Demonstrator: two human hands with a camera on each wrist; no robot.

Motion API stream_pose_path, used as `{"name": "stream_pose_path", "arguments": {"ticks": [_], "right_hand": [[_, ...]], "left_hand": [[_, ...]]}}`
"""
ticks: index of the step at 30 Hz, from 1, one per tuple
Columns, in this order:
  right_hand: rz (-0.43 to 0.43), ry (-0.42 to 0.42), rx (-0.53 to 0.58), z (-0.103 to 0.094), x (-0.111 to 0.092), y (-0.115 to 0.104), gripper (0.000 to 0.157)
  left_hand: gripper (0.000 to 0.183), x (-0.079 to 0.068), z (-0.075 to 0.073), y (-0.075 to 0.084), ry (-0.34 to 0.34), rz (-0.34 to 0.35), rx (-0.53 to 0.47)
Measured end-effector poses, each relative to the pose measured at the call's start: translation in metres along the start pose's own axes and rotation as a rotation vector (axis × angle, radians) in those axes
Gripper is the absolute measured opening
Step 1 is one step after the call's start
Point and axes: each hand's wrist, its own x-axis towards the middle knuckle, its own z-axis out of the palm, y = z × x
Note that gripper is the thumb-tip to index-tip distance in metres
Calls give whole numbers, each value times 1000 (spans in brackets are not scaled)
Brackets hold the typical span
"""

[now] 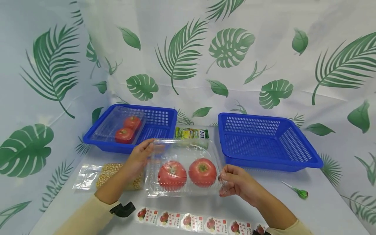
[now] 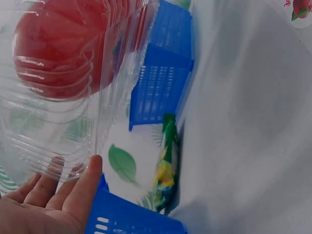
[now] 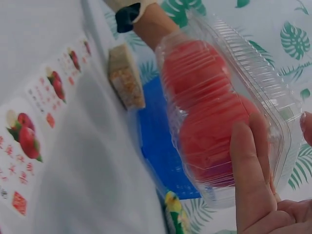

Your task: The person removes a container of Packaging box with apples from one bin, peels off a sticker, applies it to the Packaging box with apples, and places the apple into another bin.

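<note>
I am holding a clamshell (image 1: 182,169) between my left hand (image 1: 141,156) and right hand (image 1: 235,182), two tomatoes (image 1: 188,173) sitting side by side in it. Behind it a packet (image 1: 191,133) is lying between two baskets: the left basket (image 1: 158,122) is holding another box (image 1: 117,127), the right basket (image 1: 264,140) is sitting opposite. A grain bag (image 1: 108,173) is lying under my left wrist. A sticker strip (image 1: 191,222) is lying nearest me on the tabletop (image 1: 323,209).
</note>
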Motion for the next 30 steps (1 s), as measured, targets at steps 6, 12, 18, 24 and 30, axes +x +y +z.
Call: {"name": "stream_pose_path", "arguments": {"ticks": [6,12,18,24,30], "right_hand": [[-15,-41,29,-3,-7,14,6],[30,-61,46,-7,-16,25,7],[67,-39,58,-11,-24,36,8],[122,-10,45,-16,-29,45,10],[140,21,39,-19,-30,49,12]], "left_hand": [[62,4,5,-12,43,-86,59],[58,4,13,-27,34,-125,86],[60,4,21,-37,19,-105,60],[61,3,29,-41,-30,-90,52],[63,4,32,-48,-42,-150,142]]}}
